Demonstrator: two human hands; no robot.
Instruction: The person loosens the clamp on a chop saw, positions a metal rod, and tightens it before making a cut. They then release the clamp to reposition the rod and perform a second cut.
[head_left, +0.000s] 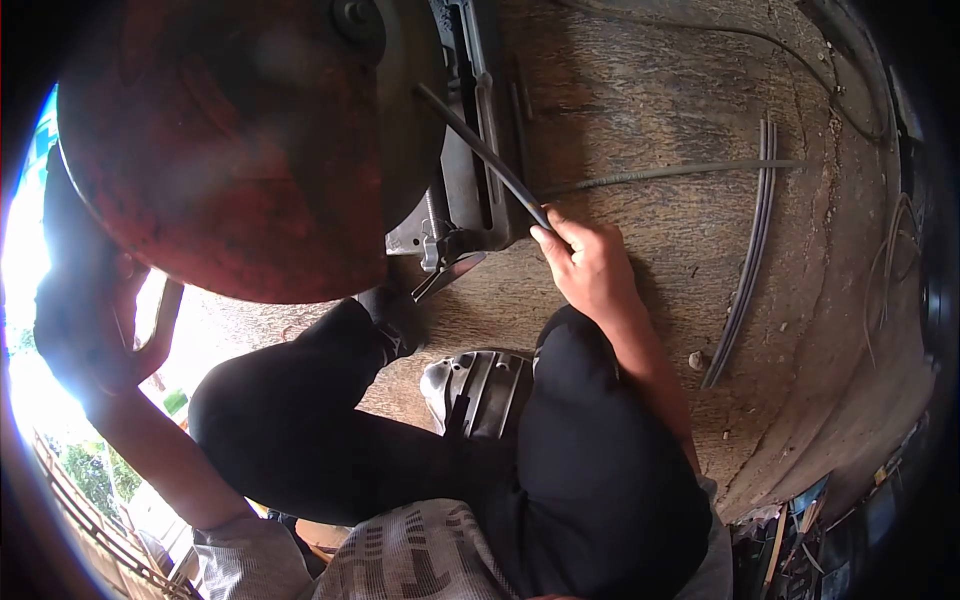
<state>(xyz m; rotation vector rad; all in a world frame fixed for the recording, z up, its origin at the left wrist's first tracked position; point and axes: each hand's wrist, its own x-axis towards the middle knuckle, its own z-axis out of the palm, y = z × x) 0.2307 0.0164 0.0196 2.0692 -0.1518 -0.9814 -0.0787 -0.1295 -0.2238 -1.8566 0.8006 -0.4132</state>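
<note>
A large red machine with a round guard fills the upper left. My left hand is wrapped round its handle at the guard's lower left edge. My right hand pinches the near end of a thin dark metal rod. From my fingers the rod slants up and left across the machine's metal base, and its far end lies against the disc under the guard. A threaded clamp screw sits on the base, left of my right hand.
Several thin rods lie together on the worn ground at the right. Another rod lies crosswise beyond my right hand. A cable curves at the upper right. A ribbed metal part rests between my legs; wire loops lie far right.
</note>
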